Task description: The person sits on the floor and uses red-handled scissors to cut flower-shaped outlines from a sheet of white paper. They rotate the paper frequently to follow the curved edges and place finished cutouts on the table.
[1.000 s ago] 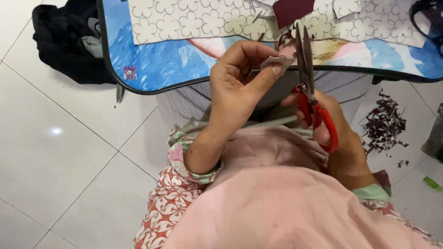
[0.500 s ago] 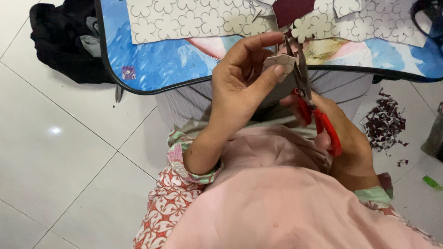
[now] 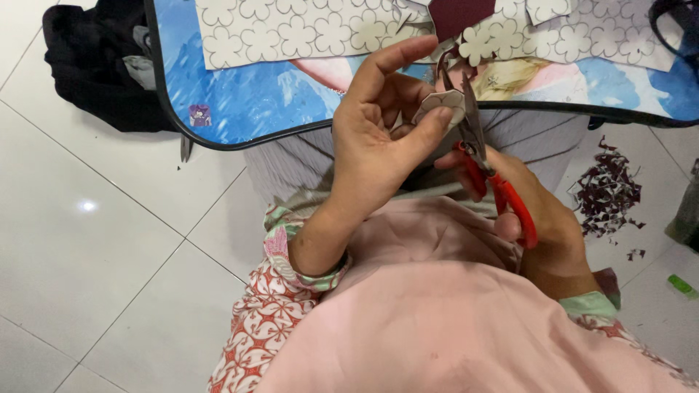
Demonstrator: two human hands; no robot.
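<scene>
From the person's lap, the low blue picture-printed table (image 3: 277,102) lies at twelve o'clock, with pale card sheets of flower outlines (image 3: 291,29) on it. The left hand (image 3: 378,145) pinches a small flower-shaped card piece (image 3: 440,102) just before the table's near edge; the red-handled scissors (image 3: 484,156) in the right hand (image 3: 542,218) touch it from four o'clock. A black cloth bundle (image 3: 95,65) sits at ten o'clock, and dark snippets (image 3: 604,193), probably paper, at two.

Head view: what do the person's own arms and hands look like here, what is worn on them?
Both hands are bare: no gloves or rings visible. The left hand comes out of a sleeve with a red-and-white floral pattern and a pale green patterned cuff at the wrist. The right hand shows a matching green cuff. A pink cloth covers the upper arms.
</scene>
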